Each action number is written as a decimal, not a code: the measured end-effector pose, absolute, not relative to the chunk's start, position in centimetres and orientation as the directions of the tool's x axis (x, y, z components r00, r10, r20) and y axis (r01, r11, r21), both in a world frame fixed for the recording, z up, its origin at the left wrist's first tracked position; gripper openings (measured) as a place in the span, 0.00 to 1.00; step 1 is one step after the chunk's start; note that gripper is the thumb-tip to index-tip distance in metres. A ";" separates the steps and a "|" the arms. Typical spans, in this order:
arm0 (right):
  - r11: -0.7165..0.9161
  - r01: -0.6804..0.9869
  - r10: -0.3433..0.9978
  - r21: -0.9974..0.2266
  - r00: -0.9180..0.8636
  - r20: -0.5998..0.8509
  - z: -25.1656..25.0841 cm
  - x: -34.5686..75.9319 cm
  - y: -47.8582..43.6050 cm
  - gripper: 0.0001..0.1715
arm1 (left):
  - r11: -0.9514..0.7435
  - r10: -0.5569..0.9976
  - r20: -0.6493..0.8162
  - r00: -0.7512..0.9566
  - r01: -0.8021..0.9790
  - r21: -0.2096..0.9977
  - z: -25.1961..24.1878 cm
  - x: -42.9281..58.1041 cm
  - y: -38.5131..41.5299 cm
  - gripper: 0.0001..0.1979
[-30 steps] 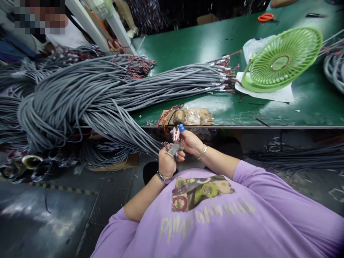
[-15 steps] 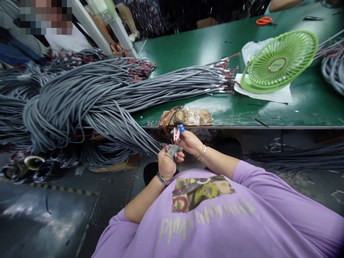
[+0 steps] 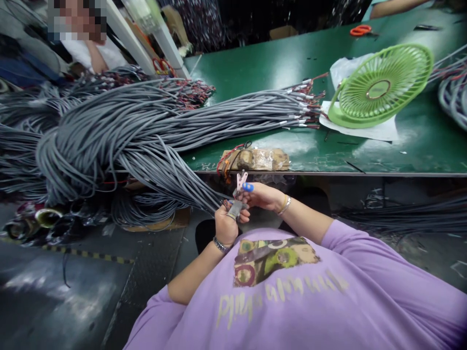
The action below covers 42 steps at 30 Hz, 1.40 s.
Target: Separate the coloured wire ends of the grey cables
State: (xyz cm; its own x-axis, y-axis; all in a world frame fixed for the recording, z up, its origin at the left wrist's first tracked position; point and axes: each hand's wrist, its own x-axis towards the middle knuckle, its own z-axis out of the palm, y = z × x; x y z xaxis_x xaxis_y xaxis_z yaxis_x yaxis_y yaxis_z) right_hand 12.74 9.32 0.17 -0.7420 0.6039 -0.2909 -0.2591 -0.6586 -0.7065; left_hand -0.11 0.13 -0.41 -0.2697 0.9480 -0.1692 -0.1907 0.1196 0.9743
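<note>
My left hand [image 3: 226, 224], with grey tape or a cover on a finger, is closed around the ends of several grey cables [image 3: 197, 194] that hang off the table edge. Thin coloured wires poke out by its thumb. Close beside it, my right hand [image 3: 265, 196] has its fingers pinched together, a blue cover on one fingertip. What lies between those fingers is too small to make out. A pink clip [image 3: 241, 182] stands just above the fingertips, below a wooden block [image 3: 279, 159] with red and black leads at the table edge.
A large bundle of grey cables [image 3: 83, 131] covers the left of the green table [image 3: 255, 63]. A green fan [image 3: 379, 90] stands on the right, orange scissors [image 3: 360, 30] behind it. Coiled cable [image 3: 146, 211] lies below. Other people are at the far side.
My right hand has shifted slightly right and down, away from the pink clip, its blue-covered finger now pointing left. My left hand keeps its hold on the cables.
</note>
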 end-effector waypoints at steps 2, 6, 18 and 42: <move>-0.591 -0.221 0.634 -0.776 -0.722 -0.276 0.3 13.0 8.8 0.26 | 0.118 0.950 -0.156 -0.269 -0.155 0.981 -1.0 -0.4 0.0 0.17; -0.517 -0.219 0.709 -0.828 -0.651 -0.271 0.3 12.8 7.9 0.23 | 0.119 0.955 -0.146 -0.260 -0.116 0.986 -1.3 -0.6 -0.2 0.17; -0.438 -0.329 0.779 -0.837 -0.603 -0.171 -0.4 13.3 6.8 0.17 | 0.087 0.938 -0.168 -0.303 -0.263 0.961 0.2 0.1 -0.4 0.17; -0.540 -0.603 0.837 -0.587 -0.461 -0.297 0.1 9.7 10.0 0.28 | 0.158 0.924 -0.267 -0.272 -0.364 0.918 1.0 1.4 1.5 0.18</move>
